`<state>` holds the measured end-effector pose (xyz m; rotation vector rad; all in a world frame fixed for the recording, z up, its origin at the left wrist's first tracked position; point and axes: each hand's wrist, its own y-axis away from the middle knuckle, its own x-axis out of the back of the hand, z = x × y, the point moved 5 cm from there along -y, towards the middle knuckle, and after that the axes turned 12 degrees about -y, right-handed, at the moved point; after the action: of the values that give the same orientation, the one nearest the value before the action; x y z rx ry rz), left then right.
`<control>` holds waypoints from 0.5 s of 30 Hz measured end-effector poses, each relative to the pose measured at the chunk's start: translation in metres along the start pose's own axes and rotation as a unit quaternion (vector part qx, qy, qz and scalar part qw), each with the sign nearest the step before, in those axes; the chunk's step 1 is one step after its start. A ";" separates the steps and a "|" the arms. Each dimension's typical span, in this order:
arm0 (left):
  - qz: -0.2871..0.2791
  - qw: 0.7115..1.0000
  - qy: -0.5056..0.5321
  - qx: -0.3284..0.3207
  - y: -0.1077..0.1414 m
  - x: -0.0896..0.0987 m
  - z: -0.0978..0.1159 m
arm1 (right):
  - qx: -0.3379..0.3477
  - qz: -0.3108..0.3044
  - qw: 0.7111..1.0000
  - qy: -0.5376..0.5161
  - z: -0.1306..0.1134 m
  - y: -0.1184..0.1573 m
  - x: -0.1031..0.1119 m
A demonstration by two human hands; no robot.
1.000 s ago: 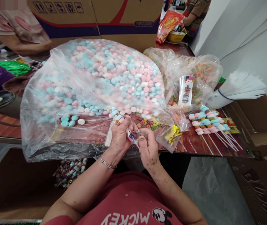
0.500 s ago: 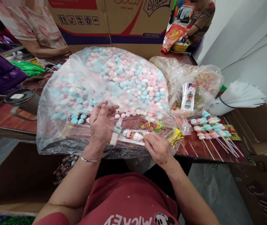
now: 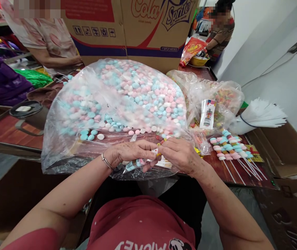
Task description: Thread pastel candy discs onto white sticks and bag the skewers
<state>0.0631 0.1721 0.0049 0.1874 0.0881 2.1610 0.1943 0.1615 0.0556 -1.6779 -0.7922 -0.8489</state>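
Observation:
My left hand [image 3: 135, 152] is closed around a marshmallow skewer [image 3: 135, 165] in a clear printed wrapper, tilted with its blue end toward the lower left. At the skewer's other end my right hand [image 3: 181, 156] pinches a small gold twist tie [image 3: 159, 154] against the wrapper, its fingers meeting my left fingertips. Part of the wrapper and the stick are hidden by my fingers. Beneath my hands lie white printed wrappers [image 3: 165, 162]. Just behind them is a big clear bag of pink, blue and white marshmallows [image 3: 138, 90], some spilled at its mouth.
Several finished marshmallow skewers [image 3: 229, 147] lie at the right. Behind them are a banded bundle of white sticks [image 3: 262, 116], a stack of printed labels [image 3: 207, 114] and a bag of gummy rings [image 3: 224, 93]. A lidded mug [image 3: 28, 118] stands left; a large carton [image 3: 127, 31] is behind. Two people work beyond.
My left hand has come down and right, from above the skewer to gripping it. My right hand has moved slightly right, and the skewer now tilts with its blue end lower.

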 end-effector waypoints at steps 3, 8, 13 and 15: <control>0.051 0.998 -0.047 0.012 -0.002 0.006 0.002 | -0.020 0.039 0.999 0.029 0.012 0.002 0.005; 0.135 0.989 0.019 0.063 -0.006 0.010 -0.002 | -0.026 0.057 0.991 0.122 0.011 0.001 0.006; 0.082 0.984 0.124 0.100 -0.005 -0.003 -0.019 | 0.008 -0.042 0.990 0.132 -0.005 0.002 -0.015; 0.049 0.981 0.141 0.126 -0.003 -0.008 -0.024 | 0.015 -0.045 0.990 0.134 -0.011 0.006 -0.019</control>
<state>0.0660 0.1670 -0.0201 0.0278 0.5266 2.2590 0.1871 0.1482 0.0385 -1.4712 -0.6948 -1.0942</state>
